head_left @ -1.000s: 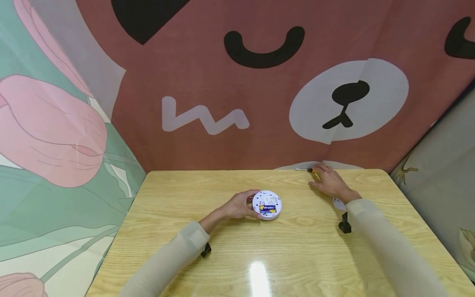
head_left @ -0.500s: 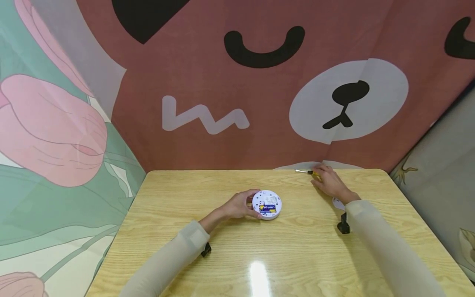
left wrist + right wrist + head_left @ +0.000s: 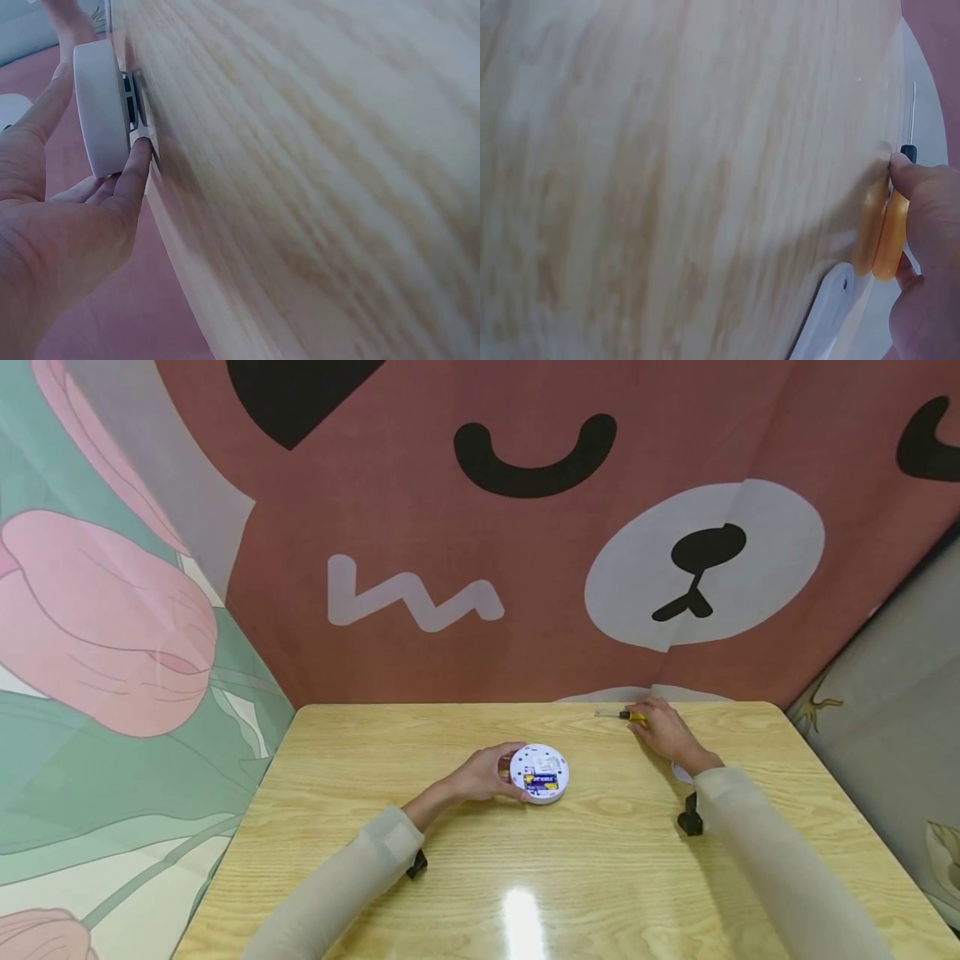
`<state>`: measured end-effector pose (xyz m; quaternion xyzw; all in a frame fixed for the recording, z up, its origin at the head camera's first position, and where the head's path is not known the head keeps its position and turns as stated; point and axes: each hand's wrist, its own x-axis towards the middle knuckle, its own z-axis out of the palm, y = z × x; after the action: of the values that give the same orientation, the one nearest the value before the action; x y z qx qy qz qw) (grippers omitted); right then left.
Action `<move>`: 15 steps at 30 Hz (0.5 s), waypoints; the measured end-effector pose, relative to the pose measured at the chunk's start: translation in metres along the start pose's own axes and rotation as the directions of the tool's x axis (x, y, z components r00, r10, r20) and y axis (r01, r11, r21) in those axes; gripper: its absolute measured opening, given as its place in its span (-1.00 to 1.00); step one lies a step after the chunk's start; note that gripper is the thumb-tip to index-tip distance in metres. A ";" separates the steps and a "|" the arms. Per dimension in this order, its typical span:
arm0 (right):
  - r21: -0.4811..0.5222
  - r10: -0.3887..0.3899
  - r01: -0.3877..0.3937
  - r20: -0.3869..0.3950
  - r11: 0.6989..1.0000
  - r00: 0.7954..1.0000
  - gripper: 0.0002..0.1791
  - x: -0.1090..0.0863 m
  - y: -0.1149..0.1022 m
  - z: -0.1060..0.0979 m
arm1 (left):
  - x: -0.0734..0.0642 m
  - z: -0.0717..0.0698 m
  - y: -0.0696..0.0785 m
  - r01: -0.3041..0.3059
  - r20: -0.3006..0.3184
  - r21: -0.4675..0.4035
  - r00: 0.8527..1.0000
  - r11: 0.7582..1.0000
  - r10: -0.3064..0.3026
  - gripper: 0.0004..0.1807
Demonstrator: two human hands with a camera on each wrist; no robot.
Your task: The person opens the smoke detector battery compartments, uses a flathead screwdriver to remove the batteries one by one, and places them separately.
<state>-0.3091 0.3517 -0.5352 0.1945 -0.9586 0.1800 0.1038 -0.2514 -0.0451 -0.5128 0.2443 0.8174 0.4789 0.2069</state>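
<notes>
My left hand (image 3: 480, 775) grips the rim of a round white battery-powered device (image 3: 534, 758) between thumb and fingers. Its back faces up, showing batteries (image 3: 542, 782) in an uncovered compartment. Seen from the side in the left wrist view, the same device (image 3: 100, 109) has a grey part on its underside, just over the tabletop. By the far table edge, my right hand (image 3: 667, 731) pinches a screwdriver (image 3: 891, 232) by its orange-yellow handle. The thin metal shaft points left in the head view.
A small white flat piece (image 3: 829, 311) lies on the wooden table (image 3: 600, 877), partly hidden behind my right wrist in the head view. Printed cloth (image 3: 420, 660) hangs behind the table's far edge, with more on both sides.
The screwdriver has come slightly nearer to me from the far edge, and my right hand has drawn its fingers in around the handle. My left hand and the device stay put.
</notes>
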 end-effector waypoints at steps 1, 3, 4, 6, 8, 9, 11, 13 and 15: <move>0.001 -0.007 0.007 -0.009 1.000 1.000 -0.62 0.000 -0.001 0.000 | 0.000 0.000 0.000 0.000 0.000 0.000 1.000 1.000 0.000 0.06; 0.000 -0.019 0.019 -0.027 1.000 0.999 -0.66 0.001 -0.001 0.001 | 0.000 0.000 0.000 0.000 -0.001 0.000 1.000 1.000 0.000 0.06; -0.003 -0.026 0.026 -0.033 1.000 0.999 -0.68 0.002 -0.002 0.002 | 0.000 0.000 0.000 0.000 -0.001 -0.002 1.000 1.000 0.000 0.06; -0.011 -0.041 0.040 -0.044 0.999 0.998 -0.72 0.003 -0.002 0.004 | 0.000 0.000 0.000 -0.006 -0.001 0.000 1.000 1.000 0.006 0.06; -0.021 -0.053 0.052 -0.055 0.998 0.997 -0.73 0.004 -0.001 0.005 | 0.000 0.000 -0.001 -0.011 0.000 0.004 1.000 1.000 0.011 0.06; -0.024 -0.056 0.055 -0.060 0.998 0.997 -0.74 0.004 -0.001 0.006 | 0.000 0.000 -0.001 -0.012 0.000 0.006 1.000 1.000 0.012 0.06; -0.027 -0.062 0.061 -0.071 0.998 0.996 -0.74 0.004 0.000 0.007 | 0.000 0.000 -0.001 -0.010 0.001 0.009 1.000 1.000 0.010 0.06; -0.028 -0.067 0.066 -0.077 0.997 0.995 -0.75 0.004 0.000 0.008 | 0.000 0.000 -0.001 -0.002 0.002 0.008 1.000 1.000 0.002 0.07; -0.027 -0.070 0.068 -0.080 0.997 0.994 -0.75 0.003 0.000 0.008 | 0.000 0.000 0.000 0.001 0.002 0.005 1.000 1.000 -0.001 0.07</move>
<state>-0.3130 0.3475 -0.5414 0.2188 -0.9484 0.1723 0.1513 -0.2510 -0.0452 -0.5131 0.2450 0.8185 0.4764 0.2076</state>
